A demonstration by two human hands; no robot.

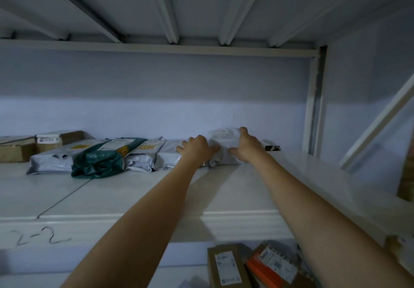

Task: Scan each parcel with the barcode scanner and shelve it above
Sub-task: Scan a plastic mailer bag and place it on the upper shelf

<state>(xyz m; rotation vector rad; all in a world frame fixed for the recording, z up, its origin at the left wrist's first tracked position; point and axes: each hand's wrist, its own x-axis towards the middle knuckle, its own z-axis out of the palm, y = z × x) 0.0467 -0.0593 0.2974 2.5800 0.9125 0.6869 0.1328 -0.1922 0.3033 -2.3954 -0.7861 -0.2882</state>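
Observation:
A white plastic parcel (224, 141) lies at the back of the white shelf (134, 193), at the right end of a row of parcels. My right hand (247, 145) grips its right side, fingers curled over the top. My left hand (198, 148) presses on its left edge, partly over the neighbouring grey parcel (170, 153). Both arms reach far in over the shelf. No barcode scanner is in view.
Left along the row lie grey mailers (143, 153), a dark green mailer (100, 157) and cardboard boxes (15, 151). The shelf's front edge is marked "2-2" (40, 236). A metal upright (314, 99) stands at the right. Brown and orange parcels (253, 265) sit on the level below.

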